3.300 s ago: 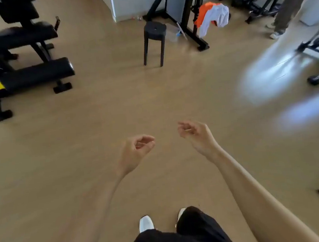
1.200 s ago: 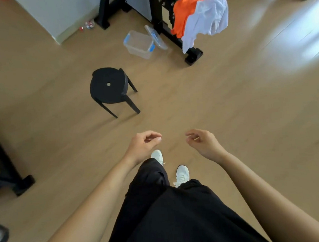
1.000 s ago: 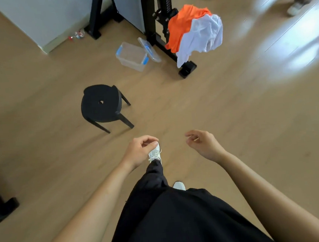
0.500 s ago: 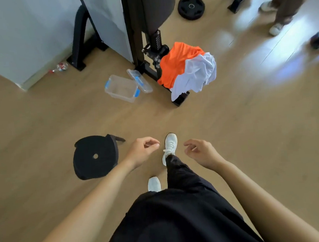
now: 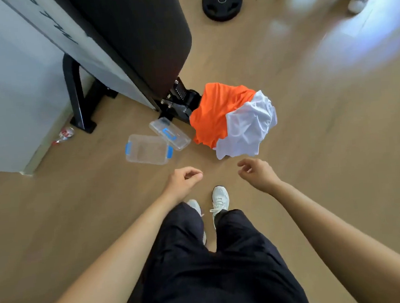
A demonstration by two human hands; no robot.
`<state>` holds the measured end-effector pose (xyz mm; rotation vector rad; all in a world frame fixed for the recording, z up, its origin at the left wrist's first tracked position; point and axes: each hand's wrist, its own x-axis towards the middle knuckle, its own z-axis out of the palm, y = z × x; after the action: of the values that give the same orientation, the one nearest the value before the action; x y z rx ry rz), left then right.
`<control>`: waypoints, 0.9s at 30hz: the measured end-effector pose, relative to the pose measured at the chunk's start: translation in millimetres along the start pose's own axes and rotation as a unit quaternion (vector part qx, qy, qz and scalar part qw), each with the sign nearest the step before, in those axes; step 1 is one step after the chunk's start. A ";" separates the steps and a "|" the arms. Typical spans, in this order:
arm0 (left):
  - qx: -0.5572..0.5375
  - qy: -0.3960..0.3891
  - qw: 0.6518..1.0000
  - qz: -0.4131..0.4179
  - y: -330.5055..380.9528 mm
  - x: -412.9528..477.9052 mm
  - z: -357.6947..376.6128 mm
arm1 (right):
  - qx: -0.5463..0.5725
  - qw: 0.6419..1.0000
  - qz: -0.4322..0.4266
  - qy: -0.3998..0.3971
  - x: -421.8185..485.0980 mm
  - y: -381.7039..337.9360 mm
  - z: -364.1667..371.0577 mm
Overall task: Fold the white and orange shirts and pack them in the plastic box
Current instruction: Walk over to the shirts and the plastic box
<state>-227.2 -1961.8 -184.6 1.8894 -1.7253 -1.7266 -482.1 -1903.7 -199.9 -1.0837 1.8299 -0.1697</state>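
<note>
An orange shirt (image 5: 217,108) and a white shirt (image 5: 247,127) hang crumpled together over the foot of a black gym machine, the white one in front and to the right. A clear plastic box (image 5: 147,152) with blue clips lies on the floor to their left, and its lid (image 5: 169,133) leans beside it. My left hand (image 5: 183,181) hovers below the box, fingers loosely curled, holding nothing. My right hand (image 5: 256,171) hovers just below the white shirt, fingers apart and empty.
The black padded gym machine (image 5: 135,36) and its frame stand at the upper left by a grey wall. A black weight plate (image 5: 222,0) lies on the wooden floor behind. Another person's shoe (image 5: 356,4) shows at the top right. A crushed bottle (image 5: 63,135) lies by the wall.
I have walked up to the shirts and the box, which now lie just ahead of my hands. The black stool has left the view. Both hands stay empty.
</note>
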 end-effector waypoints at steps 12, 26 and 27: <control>0.093 -0.064 0.990 0.085 82.8 271.8 57.8 | 0.069 0.982 0.115 0.131 205.5 26.4 -32.0; 0.196 -0.142 0.959 0.151 94.7 326.6 81.9 | 0.175 0.961 0.147 0.156 201.7 40.3 -16.2; 0.167 -0.165 0.959 0.158 100.3 320.1 77.5 | 0.203 0.955 0.149 0.160 193.9 32.4 -14.5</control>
<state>-428.0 -2182.2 -356.7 1.3611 -2.4195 -1.7860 -539.7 -2031.8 -338.3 -0.5054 2.1009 -0.5406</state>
